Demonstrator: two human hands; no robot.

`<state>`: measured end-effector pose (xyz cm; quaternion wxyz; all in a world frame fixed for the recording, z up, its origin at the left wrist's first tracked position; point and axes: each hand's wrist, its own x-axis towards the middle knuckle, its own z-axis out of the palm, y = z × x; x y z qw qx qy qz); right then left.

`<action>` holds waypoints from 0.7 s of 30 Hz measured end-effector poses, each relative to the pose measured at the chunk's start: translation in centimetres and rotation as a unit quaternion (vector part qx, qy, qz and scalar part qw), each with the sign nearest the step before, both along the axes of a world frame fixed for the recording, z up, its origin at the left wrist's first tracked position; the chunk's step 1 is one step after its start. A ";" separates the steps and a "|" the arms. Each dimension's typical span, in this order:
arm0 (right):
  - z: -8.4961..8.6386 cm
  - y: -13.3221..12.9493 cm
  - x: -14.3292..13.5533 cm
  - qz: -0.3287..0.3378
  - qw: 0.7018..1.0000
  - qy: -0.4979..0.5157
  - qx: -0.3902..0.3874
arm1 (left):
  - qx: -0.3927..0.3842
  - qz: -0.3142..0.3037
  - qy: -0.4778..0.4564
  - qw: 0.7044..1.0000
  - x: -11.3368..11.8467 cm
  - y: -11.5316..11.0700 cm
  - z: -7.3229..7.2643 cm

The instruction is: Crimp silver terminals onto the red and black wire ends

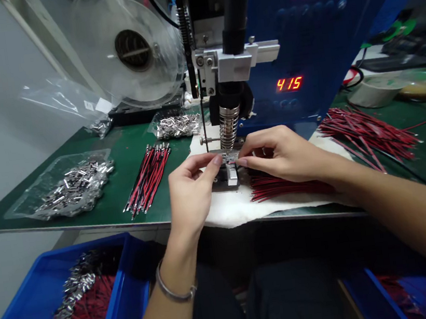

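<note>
My left hand is at the left side of a small metal fixture, thumb and forefinger pinched together on something too small to make out. From the right, my right hand pinches a short red-and-black wire at the fixture, mostly covered by the fingers. Directly above is the spring-wrapped head of a soldering machine. A bundle of red-and-black wires lies on white paper beneath my right hand.
Wires with metal ends lie left, beside plastic trays of small metal parts. More wires are piled right. A blue bin holds finished-looking wire pieces below. A clear reel and blue control box stand behind.
</note>
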<state>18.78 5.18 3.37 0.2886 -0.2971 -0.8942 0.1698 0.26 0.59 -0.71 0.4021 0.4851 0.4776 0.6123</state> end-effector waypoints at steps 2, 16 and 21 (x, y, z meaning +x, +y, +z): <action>0.0 0.0 -0.1 0.002 1.000 0.009 0.015 | 0.001 0.005 0.011 1.000 0.0 -0.1 0.0; 0.1 -0.3 -0.3 -0.018 0.999 0.008 0.027 | -0.002 0.020 0.059 0.998 0.3 -0.3 0.3; 0.1 -0.4 -0.3 -0.026 0.999 0.009 0.034 | 0.001 0.015 0.054 0.998 0.4 -0.3 0.3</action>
